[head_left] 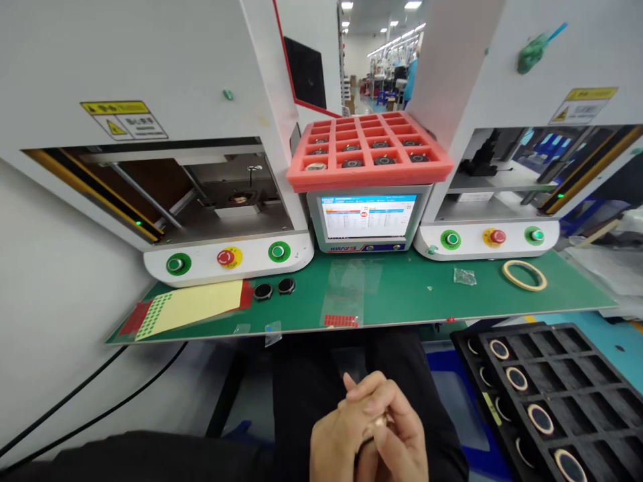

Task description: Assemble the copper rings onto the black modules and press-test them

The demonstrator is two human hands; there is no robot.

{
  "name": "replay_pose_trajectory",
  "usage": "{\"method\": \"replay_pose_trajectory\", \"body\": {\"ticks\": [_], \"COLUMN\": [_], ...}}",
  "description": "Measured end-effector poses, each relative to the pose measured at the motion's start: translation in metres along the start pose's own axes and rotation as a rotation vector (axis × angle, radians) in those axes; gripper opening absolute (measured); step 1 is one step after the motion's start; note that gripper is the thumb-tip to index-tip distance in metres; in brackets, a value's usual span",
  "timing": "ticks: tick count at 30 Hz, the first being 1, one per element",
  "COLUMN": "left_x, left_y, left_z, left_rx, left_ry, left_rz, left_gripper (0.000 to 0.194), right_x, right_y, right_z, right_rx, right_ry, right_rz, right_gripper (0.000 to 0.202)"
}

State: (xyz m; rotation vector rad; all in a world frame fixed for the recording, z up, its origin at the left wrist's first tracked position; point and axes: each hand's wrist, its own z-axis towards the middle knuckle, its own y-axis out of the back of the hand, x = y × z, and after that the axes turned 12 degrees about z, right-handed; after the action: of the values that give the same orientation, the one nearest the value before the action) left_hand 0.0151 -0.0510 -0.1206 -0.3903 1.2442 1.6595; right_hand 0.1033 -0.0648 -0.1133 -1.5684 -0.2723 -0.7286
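Note:
Both hands are together low in the view, above the lap, away from the bench. My left hand (334,432) is closed, its fingers folded against the other hand. My right hand (402,422) is wrapped over it, fingers bent and thumb pressed in. Whether a small thing sits between them is hidden by the fingers. On the green bench mat (402,288) ahead lie two round black watch-like discs (263,292), beside a pale yellow sheet (195,304) with green dots. A strip of red stickers (340,320) lies near the front edge.
Two machines with green buttons (278,252) and red stop buttons (497,236) flank a small monitor (369,217). A pink foam tray (372,175) of round parts rests on it. At right are a tape roll (524,275) and stacked black trays (562,375) holding ringed discs.

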Motion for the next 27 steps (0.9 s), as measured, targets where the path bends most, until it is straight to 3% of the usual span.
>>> {"method": "replay_pose_trajectory", "body": {"ticks": [2,5,9,13,17,23,27], "left_x": [-0.014,-0.029,-0.033,-0.032,-0.031,-0.03,-0.031], "left_y": [0.009,0.019,0.027,0.027,0.023,0.018,0.019], "left_z": [0.006,0.019,0.026,0.023,0.02,0.018,0.018], "left_rx": [0.034,0.163,0.256,0.282,0.263,0.258,0.236], "left_ry": [0.197,0.448,0.594,0.637,0.713,0.674,0.698], "left_rz": [-0.28,-0.796,-1.182,-1.279,-1.262,-1.368,-1.439], "left_gripper": [0.021,0.033,0.032,0.03,0.034,0.036,0.032], "right_x": [0.008,0.017,0.02,0.022,0.025,0.023,0.023], "right_y": [0.001,0.001,0.004,0.012,0.019,0.026,0.027], "right_z": [-0.002,-0.003,-0.001,0.003,0.006,0.015,0.021], "right_rx": [0.107,0.249,0.316,0.406,0.496,0.661,0.69], "right_ry": [0.092,0.242,0.353,0.408,0.299,0.355,0.298], "right_rz": [-0.178,-0.368,-0.514,-0.537,-0.516,-0.476,-0.451], "right_gripper": [0.017,0.041,0.061,0.071,0.075,0.077,0.07]}}
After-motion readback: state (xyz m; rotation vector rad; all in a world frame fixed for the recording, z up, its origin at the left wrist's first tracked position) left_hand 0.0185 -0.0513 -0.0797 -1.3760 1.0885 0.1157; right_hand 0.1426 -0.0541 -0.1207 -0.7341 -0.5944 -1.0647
